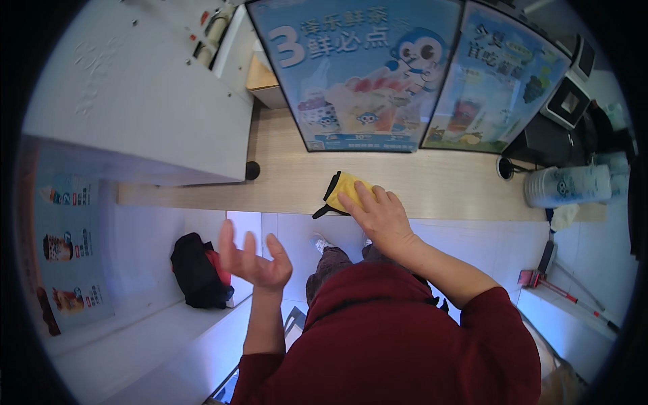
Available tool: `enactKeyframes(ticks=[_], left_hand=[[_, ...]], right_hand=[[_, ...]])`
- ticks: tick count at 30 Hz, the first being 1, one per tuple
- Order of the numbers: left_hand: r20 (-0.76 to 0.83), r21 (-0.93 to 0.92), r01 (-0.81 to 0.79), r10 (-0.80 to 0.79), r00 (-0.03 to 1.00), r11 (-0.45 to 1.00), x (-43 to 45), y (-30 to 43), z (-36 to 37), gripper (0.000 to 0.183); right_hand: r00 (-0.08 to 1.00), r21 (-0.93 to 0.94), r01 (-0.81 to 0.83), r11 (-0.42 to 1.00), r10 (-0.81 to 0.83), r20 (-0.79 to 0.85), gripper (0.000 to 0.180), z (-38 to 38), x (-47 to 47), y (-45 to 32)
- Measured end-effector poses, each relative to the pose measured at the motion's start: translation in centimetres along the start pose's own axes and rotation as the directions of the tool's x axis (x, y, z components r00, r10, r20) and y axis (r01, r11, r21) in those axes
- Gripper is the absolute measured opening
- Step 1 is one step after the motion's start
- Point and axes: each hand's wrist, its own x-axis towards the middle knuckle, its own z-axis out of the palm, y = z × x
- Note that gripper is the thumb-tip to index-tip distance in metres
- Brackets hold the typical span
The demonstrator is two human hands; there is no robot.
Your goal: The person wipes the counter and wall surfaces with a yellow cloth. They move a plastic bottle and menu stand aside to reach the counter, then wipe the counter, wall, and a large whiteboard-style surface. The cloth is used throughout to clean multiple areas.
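My right hand (378, 211) lies over a folded yellow cloth (344, 188) with black trim, fingers spread across it and pressing it to the wood-grain counter (455, 187). A black edge of the cloth sticks out past the counter's front edge. My left hand (255, 263) is raised in front of the counter, palm up, its fingers apart and holding nothing. Behind the cloth stand two framed posters, a large blue one (364, 109) and a narrower one (478, 96) to its right, both bearing writing and drink pictures.
A white metal machine (142, 96) on a black foot (252, 170) fills the counter's left. To the right lie stacked plastic cups (569, 185), near a cable hole (504, 167) and a small device (567, 101). A black bag (197, 271) sits lower left; a red-handled tool (557, 291) lower right.
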Motion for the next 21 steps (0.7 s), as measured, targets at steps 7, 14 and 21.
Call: enactKeyframes(ticks=[7,14,21], left_hand=[[0.554,-0.488,0.126,0.195,0.810,0.864,-6.4,4.0,3.6,0.042],[0.472,-0.618,0.119,0.247,0.846,0.777,-0.9,2.6,10.3,0.034],[0.454,-0.774,0.063,0.483,0.748,0.630,1.0,6.0,15.0,0.034]], right_hand=[[0.945,-0.102,-0.323,0.941,0.315,-0.087,0.050,-2.8,-6.0,5.5],[0.770,-0.301,-0.636,0.710,0.564,-0.297,0.046,-4.0,-12.4,9.8],[0.188,-0.103,-0.982,0.160,0.901,-0.390,0.054,-6.0,-22.0,8.8]])
